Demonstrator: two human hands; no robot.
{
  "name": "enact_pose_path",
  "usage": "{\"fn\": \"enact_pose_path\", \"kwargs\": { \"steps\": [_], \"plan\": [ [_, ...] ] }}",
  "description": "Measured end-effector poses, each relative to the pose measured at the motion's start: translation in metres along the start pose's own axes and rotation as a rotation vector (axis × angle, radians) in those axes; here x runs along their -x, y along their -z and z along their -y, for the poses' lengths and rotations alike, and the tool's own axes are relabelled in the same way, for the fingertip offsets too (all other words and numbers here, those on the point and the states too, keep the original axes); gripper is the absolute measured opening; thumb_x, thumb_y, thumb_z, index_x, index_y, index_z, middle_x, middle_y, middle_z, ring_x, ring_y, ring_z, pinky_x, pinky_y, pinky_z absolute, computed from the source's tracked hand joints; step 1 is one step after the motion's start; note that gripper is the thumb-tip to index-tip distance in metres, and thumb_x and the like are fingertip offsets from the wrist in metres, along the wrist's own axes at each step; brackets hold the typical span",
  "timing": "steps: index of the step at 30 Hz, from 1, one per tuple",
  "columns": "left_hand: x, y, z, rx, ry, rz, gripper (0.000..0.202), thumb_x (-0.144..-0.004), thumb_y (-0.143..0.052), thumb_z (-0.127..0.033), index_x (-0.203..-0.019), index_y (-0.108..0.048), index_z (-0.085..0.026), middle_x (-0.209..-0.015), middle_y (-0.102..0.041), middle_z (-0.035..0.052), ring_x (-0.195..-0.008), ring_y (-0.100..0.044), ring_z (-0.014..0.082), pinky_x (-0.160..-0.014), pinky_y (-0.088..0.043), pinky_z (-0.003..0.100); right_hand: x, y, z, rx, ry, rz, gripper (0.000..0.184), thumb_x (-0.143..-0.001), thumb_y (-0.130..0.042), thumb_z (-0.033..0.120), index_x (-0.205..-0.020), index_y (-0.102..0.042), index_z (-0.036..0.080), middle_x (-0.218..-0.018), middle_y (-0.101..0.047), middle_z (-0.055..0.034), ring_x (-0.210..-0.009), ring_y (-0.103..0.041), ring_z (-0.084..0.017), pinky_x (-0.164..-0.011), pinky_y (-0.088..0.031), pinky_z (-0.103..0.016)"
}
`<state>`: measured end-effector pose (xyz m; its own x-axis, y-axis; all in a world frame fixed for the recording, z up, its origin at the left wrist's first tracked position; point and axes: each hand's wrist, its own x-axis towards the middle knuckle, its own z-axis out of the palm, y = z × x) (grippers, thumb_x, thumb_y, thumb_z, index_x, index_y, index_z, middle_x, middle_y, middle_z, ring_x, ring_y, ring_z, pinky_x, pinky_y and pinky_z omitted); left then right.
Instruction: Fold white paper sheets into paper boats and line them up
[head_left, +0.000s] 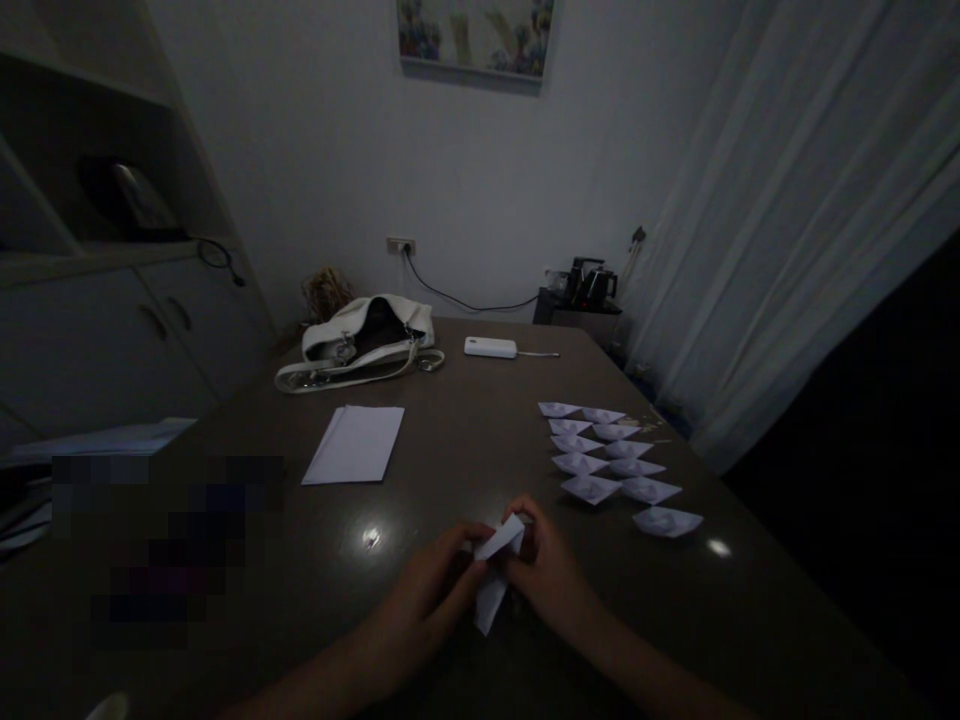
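Note:
A folded piece of white paper (495, 575) is held between both hands above the near middle of the table. My left hand (439, 580) pinches its left side between thumb and fingers. On the other side, my right hand (546, 570) grips the paper's right edge, with its fingers curled behind. Some of the folds are hidden by the fingers. To the right stand several white paper boats (591, 487) in two rough columns, and the nearest one (667, 521) sits at the front of the right column. A stack of white paper sheets (355, 445) lies to the left, beyond my left hand.
A white handbag (367, 335) rests at the table's far left. Near the back edge lies a white power bank (490, 347) with a short cable. Behind the table, a black kettle (598, 287) stands on a dark stand. A pale curtain (780, 200) hangs along the right.

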<state>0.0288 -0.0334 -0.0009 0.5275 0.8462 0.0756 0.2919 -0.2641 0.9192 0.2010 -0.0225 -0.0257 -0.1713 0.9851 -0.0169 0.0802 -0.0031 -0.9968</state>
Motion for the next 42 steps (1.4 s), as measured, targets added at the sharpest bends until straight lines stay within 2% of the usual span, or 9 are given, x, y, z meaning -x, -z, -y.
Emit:
{"fn": "enact_pose_path", "kwargs": {
  "steps": [5, 10, 15, 19, 25, 29, 34, 38, 42],
  "plan": [
    [0.000, 0.005, 0.007, 0.015, -0.039, -0.008, 0.030, -0.092, -0.048, -0.035, -0.119, -0.055, -0.023, -0.112, -0.063, 0.0072, -0.097, -0.058, 0.0222, -0.084, -0.045, 0.030, -0.006, 0.006, 0.001, -0.064, -0.011, 0.031, 0.027, -0.061, -0.064, 0.015, -0.079, -0.044, 0.022, -0.067, -0.056, 0.0044, -0.061, -0.058, -0.014, -0.053, -0.042, -0.022],
    [-0.001, 0.012, 0.015, -0.007, -0.080, -0.009, 0.060, -0.071, -0.076, -0.036, -0.126, -0.055, -0.027, -0.115, -0.063, 0.0075, -0.098, -0.058, 0.0257, -0.084, -0.045, 0.033, -0.010, 0.013, 0.002, -0.130, -0.090, 0.073, 0.033, -0.057, -0.067, 0.015, -0.084, -0.048, 0.021, -0.071, -0.058, 0.0032, -0.068, -0.059, -0.016, -0.067, -0.047, -0.028],
    [-0.007, 0.014, 0.003, -0.038, -0.049, -0.023, 0.027, -0.077, -0.070, -0.033, -0.101, -0.071, -0.021, -0.088, -0.072, 0.0066, -0.080, -0.063, 0.0223, -0.072, -0.046, 0.029, -0.008, 0.011, 0.000, -0.172, -0.090, 0.168, 0.029, -0.053, -0.073, 0.016, -0.070, -0.049, 0.019, -0.061, -0.051, 0.0069, -0.057, -0.050, -0.011, -0.054, -0.039, -0.021],
    [-0.009, 0.012, 0.003, 0.125, 0.062, -0.031, 0.019, -0.075, -0.071, -0.032, -0.086, -0.073, -0.016, -0.080, -0.072, 0.0060, -0.076, -0.064, 0.0220, -0.069, -0.046, 0.029, -0.006, 0.009, 0.000, -0.181, -0.065, 0.214, 0.033, -0.057, -0.076, 0.022, -0.073, -0.048, 0.019, -0.057, -0.049, 0.0086, -0.049, -0.044, -0.008, -0.045, -0.033, -0.017],
    [-0.017, 0.012, 0.016, 0.451, 0.203, -0.120, 0.024, -0.068, -0.074, -0.035, -0.076, -0.068, -0.013, -0.073, -0.071, 0.0046, -0.070, -0.064, 0.0194, -0.068, -0.046, 0.029, -0.005, 0.008, 0.006, -0.200, -0.046, 0.172, 0.036, -0.074, -0.065, 0.048, -0.092, -0.048, 0.021, -0.070, -0.061, 0.0015, -0.052, -0.058, -0.012, -0.046, -0.044, -0.022],
    [-0.020, 0.012, 0.021, 0.513, 0.278, -0.185, 0.026, -0.065, -0.076, -0.034, -0.076, -0.066, -0.013, -0.070, -0.070, 0.0028, -0.066, -0.063, 0.0171, -0.066, -0.045, 0.028, -0.002, 0.009, 0.010, -0.245, 0.064, 0.060, 0.045, -0.073, -0.070, 0.045, -0.104, -0.042, 0.026, -0.090, -0.063, -0.0012, -0.066, -0.062, -0.013, -0.058, -0.051, -0.025],
    [-0.020, 0.012, 0.019, 0.536, 0.275, -0.197, 0.025, -0.066, -0.076, -0.035, -0.073, -0.065, -0.014, -0.069, -0.068, 0.0019, -0.065, -0.061, 0.0157, -0.065, -0.044, 0.026, 0.003, 0.008, 0.013, -0.042, 0.161, 0.105, 0.026, -0.073, -0.072, 0.036, -0.090, -0.060, 0.021, -0.087, -0.065, -0.0029, -0.076, -0.062, -0.016, -0.071, -0.050, -0.029],
    [-0.019, 0.011, 0.017, 0.474, 0.228, -0.041, 0.027, -0.070, -0.072, -0.039, -0.075, -0.068, -0.013, -0.064, -0.068, 0.0025, -0.060, -0.059, 0.0151, -0.062, -0.043, 0.026, 0.003, 0.010, 0.018, 0.189, 0.244, 0.063, 0.012, -0.078, -0.065, 0.029, -0.074, -0.067, 0.018, -0.072, -0.067, -0.0025, -0.071, -0.063, -0.018, -0.068, -0.048, -0.029],
    [-0.017, 0.009, 0.018, 0.437, 0.181, -0.047, 0.028, -0.072, -0.069, -0.042, -0.069, -0.069, -0.013, -0.067, -0.070, 0.0042, -0.064, -0.062, 0.0178, -0.063, -0.044, 0.027, 0.004, 0.010, 0.021, 0.312, 0.300, 0.079, 0.011, -0.079, -0.063, 0.025, -0.072, -0.067, 0.018, -0.068, -0.067, -0.0015, -0.065, -0.061, -0.016, -0.062, -0.045, -0.026]
  ]
}}
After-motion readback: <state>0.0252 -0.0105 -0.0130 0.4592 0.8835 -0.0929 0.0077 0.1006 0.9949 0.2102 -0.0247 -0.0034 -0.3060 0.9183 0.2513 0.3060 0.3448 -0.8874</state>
